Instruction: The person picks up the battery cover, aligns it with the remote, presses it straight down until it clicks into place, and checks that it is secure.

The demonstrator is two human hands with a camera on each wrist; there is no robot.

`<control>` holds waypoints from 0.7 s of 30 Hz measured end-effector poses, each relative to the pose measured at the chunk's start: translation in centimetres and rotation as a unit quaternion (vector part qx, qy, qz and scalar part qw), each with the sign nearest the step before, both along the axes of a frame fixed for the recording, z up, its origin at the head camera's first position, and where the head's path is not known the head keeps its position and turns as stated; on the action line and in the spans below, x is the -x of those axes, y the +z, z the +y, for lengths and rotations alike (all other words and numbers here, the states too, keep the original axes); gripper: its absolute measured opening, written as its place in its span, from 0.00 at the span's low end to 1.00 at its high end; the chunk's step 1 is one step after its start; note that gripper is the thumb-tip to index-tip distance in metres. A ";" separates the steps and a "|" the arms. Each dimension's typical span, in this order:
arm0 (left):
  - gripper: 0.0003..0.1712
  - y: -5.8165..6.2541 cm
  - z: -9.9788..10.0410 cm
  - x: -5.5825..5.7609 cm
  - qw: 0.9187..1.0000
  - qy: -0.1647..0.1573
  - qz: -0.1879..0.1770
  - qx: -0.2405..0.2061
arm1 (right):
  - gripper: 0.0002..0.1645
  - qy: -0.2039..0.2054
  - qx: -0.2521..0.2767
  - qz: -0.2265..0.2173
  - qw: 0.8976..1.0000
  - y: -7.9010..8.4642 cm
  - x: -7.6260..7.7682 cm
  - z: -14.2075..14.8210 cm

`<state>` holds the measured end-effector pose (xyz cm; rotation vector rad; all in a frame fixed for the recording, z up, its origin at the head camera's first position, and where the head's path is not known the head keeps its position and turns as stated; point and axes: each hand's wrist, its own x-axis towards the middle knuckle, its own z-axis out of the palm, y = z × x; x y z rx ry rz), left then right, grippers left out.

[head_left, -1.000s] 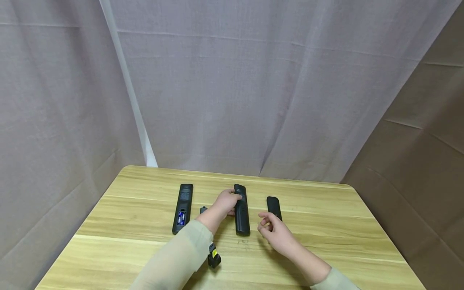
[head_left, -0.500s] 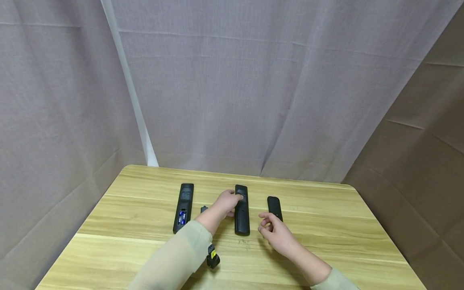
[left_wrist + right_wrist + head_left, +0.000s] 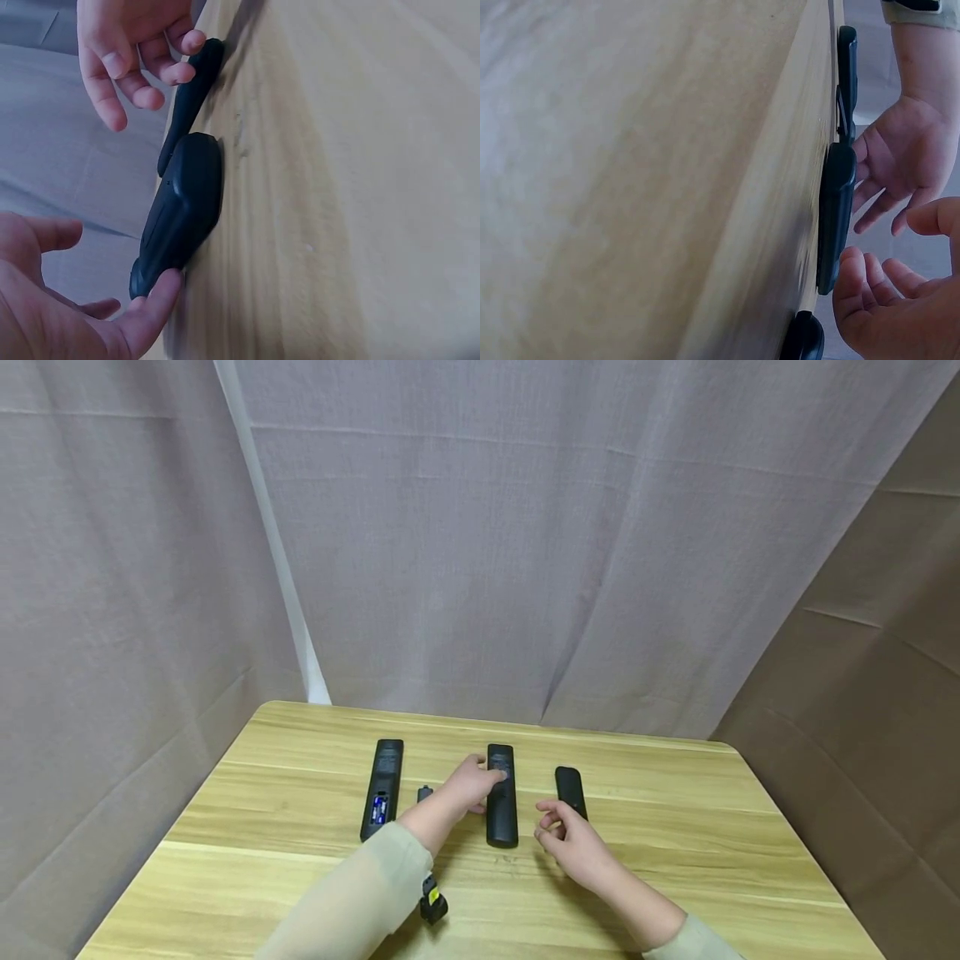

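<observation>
A long black remote control (image 3: pixel 502 814) lies back side up in the middle of the table. My left hand (image 3: pixel 467 783) is at its left side; in the head view the thumb overlaps the remote's upper part. In the left wrist view the left thumb stands off it, and one fingertip (image 3: pixel 169 282) is right at its edge. My right hand (image 3: pixel 573 845) hovers to the right with relaxed, slightly bent fingers and nothing in them. Behind it lies a smaller black remote (image 3: pixel 570 789), its near end hidden by that hand.
Another black remote (image 3: pixel 382 789) lies at left, its battery compartment uncovered with blue batteries (image 3: pixel 379 810) inside. A small dark piece (image 3: pixel 425 792) beside it is partly hidden by my left forearm. Grey curtains (image 3: pixel 450 568) hang behind the wooden table (image 3: pixel 637 893).
The middle remote has turned from a tilt to lying flat with its back up. My left thumb has come a little away from it. The right hand keeps its place.
</observation>
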<state>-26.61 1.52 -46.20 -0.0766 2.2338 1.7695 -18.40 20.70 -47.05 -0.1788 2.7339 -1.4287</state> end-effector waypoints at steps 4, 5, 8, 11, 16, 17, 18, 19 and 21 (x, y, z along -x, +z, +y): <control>0.39 -0.2 -0.5 -0.3 1.000 -0.009 0.014 0.010 | 0.22 -0.001 -0.001 -0.002 1.000 -0.1 0.1 0.0; 0.38 -0.2 -0.7 -0.4 1.000 -0.011 0.016 0.010 | 0.22 -0.002 0.000 -0.003 1.000 -0.1 0.1 0.0; 0.37 -0.4 -1.4 -0.9 1.000 -0.017 0.018 -0.001 | 0.22 -0.001 0.000 -0.008 1.000 -0.1 0.1 -0.1; 0.37 -0.3 -2.4 -1.6 0.999 -0.024 0.018 -0.015 | 0.22 0.005 0.001 -0.010 1.000 0.0 0.1 -0.2; 0.37 0.1 -4.0 -3.1 0.999 -0.030 0.021 -0.028 | 0.22 0.015 0.001 -0.010 1.000 0.1 0.1 -0.4; 0.37 0.1 -4.3 -3.5 0.999 -0.030 0.022 -0.030 | 0.22 0.016 0.001 -0.012 1.000 0.1 0.0 -0.5; 0.37 0.3 -4.6 -3.9 0.999 -0.030 0.023 -0.030 | 0.23 0.018 0.002 -0.014 1.000 0.1 0.0 -0.5; 0.37 0.3 -5.0 -4.2 0.999 -0.031 0.024 -0.031 | 0.23 0.020 0.002 -0.015 1.000 0.1 -0.1 -0.5; 0.37 0.3 -5.6 -4.8 0.998 -0.034 0.027 -0.037 | 0.23 0.023 0.002 -0.019 1.000 0.2 -0.2 -0.6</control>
